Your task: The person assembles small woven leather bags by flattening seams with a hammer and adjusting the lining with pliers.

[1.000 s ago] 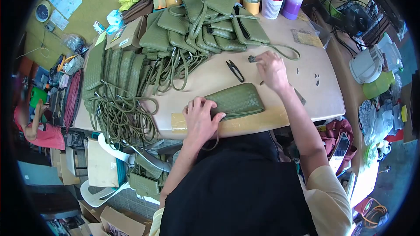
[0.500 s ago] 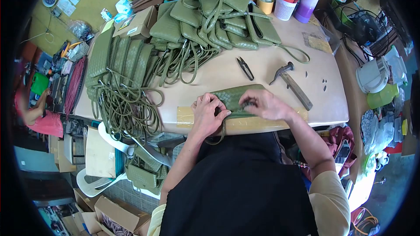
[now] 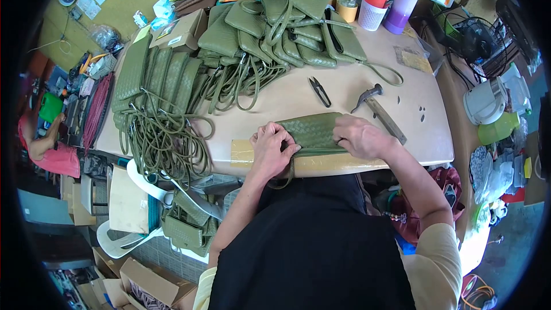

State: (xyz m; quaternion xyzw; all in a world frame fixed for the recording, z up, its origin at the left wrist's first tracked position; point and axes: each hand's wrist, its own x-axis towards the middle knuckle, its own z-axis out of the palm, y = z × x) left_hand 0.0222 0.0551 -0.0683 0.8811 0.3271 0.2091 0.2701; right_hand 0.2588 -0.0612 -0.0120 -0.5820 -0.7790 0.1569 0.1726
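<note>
A green woven-pattern zip pouch [image 3: 313,131] lies flat at the table's front edge, its long zipper side towards me. My left hand [image 3: 272,146] is closed on the pouch's left end, thumb and fingers pinched together. A green strap [image 3: 291,169] hangs below that hand over the table edge. My right hand [image 3: 364,136] is at the pouch's right end, fingers curled and pressed together close to the zipper side. What sits between those fingertips is hidden. Thread snips [image 3: 319,92] lie behind the pouch, and a hammer [image 3: 381,112] with a wooden handle rests behind my right hand.
Many finished-looking green pouches [image 3: 238,26] are heaped at the back, with tangled straps [image 3: 166,138] at the left. A jar [image 3: 347,4], a red-lidded cup [image 3: 373,8] and a purple bottle [image 3: 402,6] stand back right. Another person [image 3: 54,155] is at far left.
My right hand has moved right along the pouch, from near its middle to its right end. A dark thing that showed at its fingertips is now out of sight. My left hand stays put.
</note>
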